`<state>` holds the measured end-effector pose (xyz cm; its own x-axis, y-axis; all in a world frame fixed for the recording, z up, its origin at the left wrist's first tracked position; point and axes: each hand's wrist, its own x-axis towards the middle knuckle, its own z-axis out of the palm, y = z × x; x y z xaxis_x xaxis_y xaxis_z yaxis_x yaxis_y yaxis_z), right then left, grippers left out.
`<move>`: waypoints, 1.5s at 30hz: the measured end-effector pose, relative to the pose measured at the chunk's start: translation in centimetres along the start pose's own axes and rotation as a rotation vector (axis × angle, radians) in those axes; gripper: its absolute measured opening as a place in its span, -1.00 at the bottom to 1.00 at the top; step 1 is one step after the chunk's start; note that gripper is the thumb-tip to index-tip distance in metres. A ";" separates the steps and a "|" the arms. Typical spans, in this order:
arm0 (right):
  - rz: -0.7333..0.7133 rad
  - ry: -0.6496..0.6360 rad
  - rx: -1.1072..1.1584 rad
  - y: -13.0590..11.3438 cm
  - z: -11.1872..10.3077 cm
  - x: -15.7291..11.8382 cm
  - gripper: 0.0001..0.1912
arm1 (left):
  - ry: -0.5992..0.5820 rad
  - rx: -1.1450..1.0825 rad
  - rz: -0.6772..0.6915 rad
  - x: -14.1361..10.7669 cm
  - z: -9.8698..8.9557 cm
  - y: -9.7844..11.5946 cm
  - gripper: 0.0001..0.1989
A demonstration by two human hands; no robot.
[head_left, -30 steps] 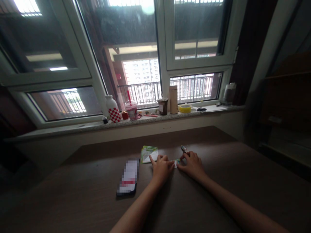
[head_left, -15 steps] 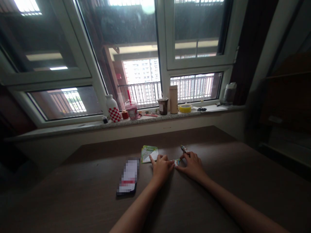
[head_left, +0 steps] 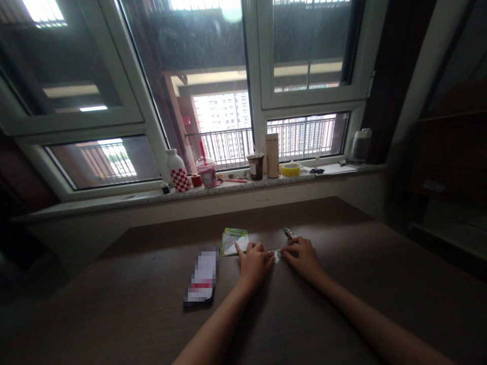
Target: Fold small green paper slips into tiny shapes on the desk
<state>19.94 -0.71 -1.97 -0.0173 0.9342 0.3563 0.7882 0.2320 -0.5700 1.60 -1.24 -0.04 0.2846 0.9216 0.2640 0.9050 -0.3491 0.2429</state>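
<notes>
A small printed piece (head_left: 277,257), white with coloured marks, lies low over the table between my hands; it looks like paper or a sticker. My left hand (head_left: 255,261) pinches its left side between thumb and fingers. At its right edge, the fingertips of my right hand (head_left: 302,257) are closed on it. Beside the left fingers rests a small pile of green printed sheets (head_left: 235,234), with a white triangular piece (head_left: 240,245) on top. Just beyond my right fingers is a small crumpled green and white scrap (head_left: 289,232).
A phone (head_left: 202,278) with a blurred screen lies left of my left forearm on the brown table (head_left: 125,284). Along the windowsill stand a checkered bottle (head_left: 178,175), a pink cup (head_left: 206,173), a dark drink cup (head_left: 255,166), a tan flask (head_left: 272,156) and yellow tape (head_left: 291,170).
The fingers of my right hand have shifted slightly, its thumb drawing back from below the small piece toward its right edge. More of the piece shows. My left hand stays nearly still.
</notes>
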 end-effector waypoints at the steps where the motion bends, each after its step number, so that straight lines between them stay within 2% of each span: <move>1: -0.018 -0.006 0.008 0.0 0.0 0.0 -0.81 | 0.002 -0.002 0.001 0.0 0.0 0.0 -0.77; 5: -0.036 -0.011 -0.023 -0.1 -0.1 -0.1 -0.83 | 0.015 -0.007 0.009 0.1 0.3 -0.2 -0.78; 12: 0.081 0.044 -0.175 -0.3 -0.4 -0.1 -0.78 | 0.034 -0.042 0.009 0.1 0.5 -0.2 -0.80; 16: 0.088 0.066 -0.250 -0.4 -0.5 -0.3 -0.76 | 0.042 -0.041 0.009 0.1 0.6 -0.3 -0.80; 28: 0.040 0.052 -0.123 0.5 0.2 0.3 -0.82 | 0.040 -0.027 0.012 0.1 0.7 -0.4 -0.80; 36: -0.011 0.081 -0.218 -0.5 0.1 0.2 -0.85 | 0.058 -0.024 0.020 0.2 0.8 -0.4 -0.81; 45: 0.038 0.040 -0.277 -1.5 -0.1 0.2 -0.84 | 0.050 -0.032 0.010 0.1 0.8 -0.4 -0.81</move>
<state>18.79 -0.84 -0.99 0.0354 0.9281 0.3708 0.9261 0.1089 -0.3611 1.55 -0.85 -0.81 0.2769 0.9086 0.3127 0.8913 -0.3645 0.2698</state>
